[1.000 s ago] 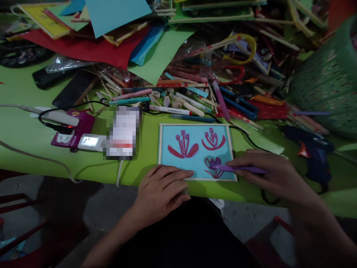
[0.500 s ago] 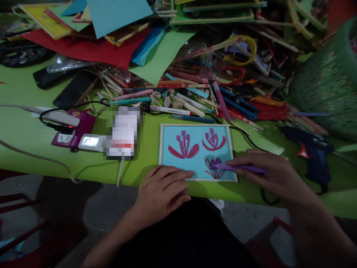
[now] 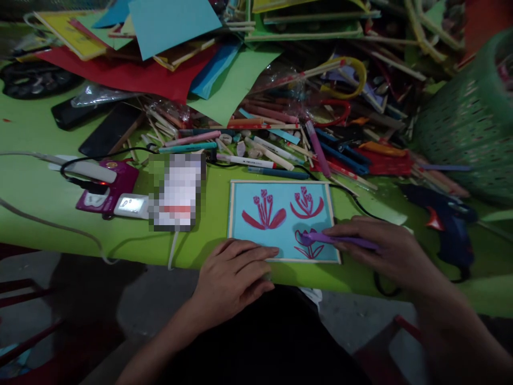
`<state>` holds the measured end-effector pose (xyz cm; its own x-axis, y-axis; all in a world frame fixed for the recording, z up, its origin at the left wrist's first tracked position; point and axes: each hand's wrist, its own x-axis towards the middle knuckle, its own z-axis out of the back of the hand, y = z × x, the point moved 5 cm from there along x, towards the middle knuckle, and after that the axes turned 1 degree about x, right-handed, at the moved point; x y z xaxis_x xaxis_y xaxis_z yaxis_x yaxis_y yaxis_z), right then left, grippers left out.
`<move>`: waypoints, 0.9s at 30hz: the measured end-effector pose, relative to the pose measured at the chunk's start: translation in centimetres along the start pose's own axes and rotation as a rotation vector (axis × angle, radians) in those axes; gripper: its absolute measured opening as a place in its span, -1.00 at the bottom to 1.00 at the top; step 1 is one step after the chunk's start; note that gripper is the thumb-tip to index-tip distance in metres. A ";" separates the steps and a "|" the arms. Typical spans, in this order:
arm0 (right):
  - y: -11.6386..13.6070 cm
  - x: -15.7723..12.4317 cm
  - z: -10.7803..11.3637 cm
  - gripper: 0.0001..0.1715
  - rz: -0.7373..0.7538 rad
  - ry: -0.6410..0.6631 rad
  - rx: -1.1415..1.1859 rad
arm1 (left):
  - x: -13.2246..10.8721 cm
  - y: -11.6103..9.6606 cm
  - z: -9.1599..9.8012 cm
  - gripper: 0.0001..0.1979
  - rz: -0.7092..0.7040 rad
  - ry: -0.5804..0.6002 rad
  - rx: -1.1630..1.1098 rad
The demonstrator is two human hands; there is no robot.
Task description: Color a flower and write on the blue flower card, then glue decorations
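A blue card (image 3: 280, 214) framed with thin wooden sticks lies flat on the green table. Drawn on it are three flowers in dark pink, and the lower right tulip (image 3: 308, 240) has purple colour in its bloom. My right hand (image 3: 377, 246) grips a purple marker (image 3: 348, 240), its tip on that tulip. Across the card's lower left edge rests my left hand (image 3: 240, 267), palm down with fingers stretched out, holding nothing. The left fingertips touch the blue surface.
Behind the card lies a heap of markers (image 3: 244, 160), sticks and scissors. Coloured paper (image 3: 176, 27) is piled at the back left. A phone (image 3: 178, 192) and a purple power strip (image 3: 108, 187) sit left. A glue gun (image 3: 444, 224) and a green basket (image 3: 452, 117) stand right.
The marker tip has shifted slightly left within the tulip's bloom. My left hand stays in place on the card. The whole view has moved very slightly.
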<state>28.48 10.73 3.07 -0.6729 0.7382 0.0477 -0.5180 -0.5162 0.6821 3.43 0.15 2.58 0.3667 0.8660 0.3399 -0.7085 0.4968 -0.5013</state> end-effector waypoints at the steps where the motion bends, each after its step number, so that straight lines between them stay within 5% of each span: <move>1: -0.1 0.0 -0.1 -0.72 -0.003 -0.001 0.000 | 0.0 0.0 0.0 -0.80 -0.003 -0.003 0.003; 27: 0.3 0.2 -0.3 -0.74 0.016 0.017 -0.056 | 0.1 -0.1 0.1 -0.81 -0.003 -0.009 0.000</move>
<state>28.02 10.64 3.06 -0.6900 0.7224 0.0461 -0.5352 -0.5520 0.6394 3.45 0.20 2.77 0.3633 0.8639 0.3488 -0.7075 0.4994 -0.5000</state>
